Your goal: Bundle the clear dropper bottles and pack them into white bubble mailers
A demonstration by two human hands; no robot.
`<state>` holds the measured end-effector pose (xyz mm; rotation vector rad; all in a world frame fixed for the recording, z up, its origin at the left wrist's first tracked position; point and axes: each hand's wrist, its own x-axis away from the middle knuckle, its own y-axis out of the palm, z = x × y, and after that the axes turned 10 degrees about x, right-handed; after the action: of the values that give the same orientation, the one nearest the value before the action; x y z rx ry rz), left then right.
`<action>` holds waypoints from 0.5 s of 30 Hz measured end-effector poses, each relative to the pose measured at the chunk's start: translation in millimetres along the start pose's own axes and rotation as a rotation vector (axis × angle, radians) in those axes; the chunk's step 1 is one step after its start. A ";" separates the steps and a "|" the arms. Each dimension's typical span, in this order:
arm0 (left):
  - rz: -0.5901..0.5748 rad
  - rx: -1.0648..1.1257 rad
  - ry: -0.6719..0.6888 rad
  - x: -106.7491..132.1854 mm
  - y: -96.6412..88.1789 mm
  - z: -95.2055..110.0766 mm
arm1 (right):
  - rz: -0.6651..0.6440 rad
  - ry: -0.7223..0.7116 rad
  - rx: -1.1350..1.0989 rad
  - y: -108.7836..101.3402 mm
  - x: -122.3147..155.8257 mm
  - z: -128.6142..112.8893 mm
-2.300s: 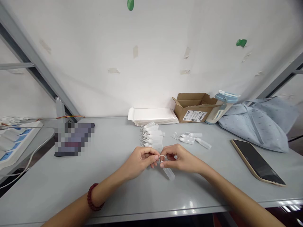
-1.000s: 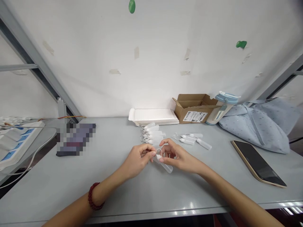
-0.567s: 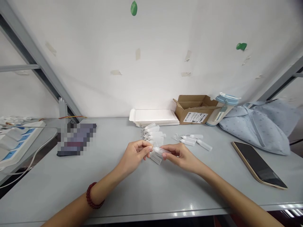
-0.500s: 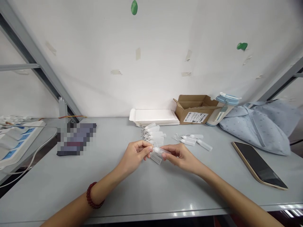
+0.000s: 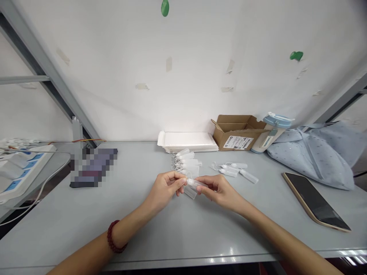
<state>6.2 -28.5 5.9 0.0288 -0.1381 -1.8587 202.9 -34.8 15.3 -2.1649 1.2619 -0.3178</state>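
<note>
Both of my hands meet over the middle of the grey table. My right hand pinches a small clear plastic bottle that lies roughly level, pointing left. My left hand pinches the bottle's white cap end, fingers closed on it. A second clear bottle lies just under the held one. A neat row of capped small bottles lies right behind my hands. A looser group of small bottles lies to the right of that row.
A stack of flat white cartons and an open cardboard box stand against the back wall. A blue-lidded cup, a pale blue cloth bag and a phone are at the right. A power strip sits far left.
The bottle went from hanging tilted below my hands to lying level between them, nearer the row of bottles. My left fingers now close on its cap end.
</note>
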 end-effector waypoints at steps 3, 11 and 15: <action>-0.006 0.060 -0.006 1.1 2.6 2.3 | 0.017 -0.001 -0.008 -0.8 -0.4 -0.3; -0.012 0.111 -0.020 2.3 6.2 1.5 | 0.076 -0.004 0.005 -3.3 -2.4 3.0; 0.003 0.087 0.042 -0.2 3.0 2.4 | 0.177 -0.054 0.142 -4.5 -3.5 9.9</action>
<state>8.9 -28.9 8.6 0.1278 -0.1889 -1.8467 209.1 -26.4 10.6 -1.9155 1.3480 -0.2652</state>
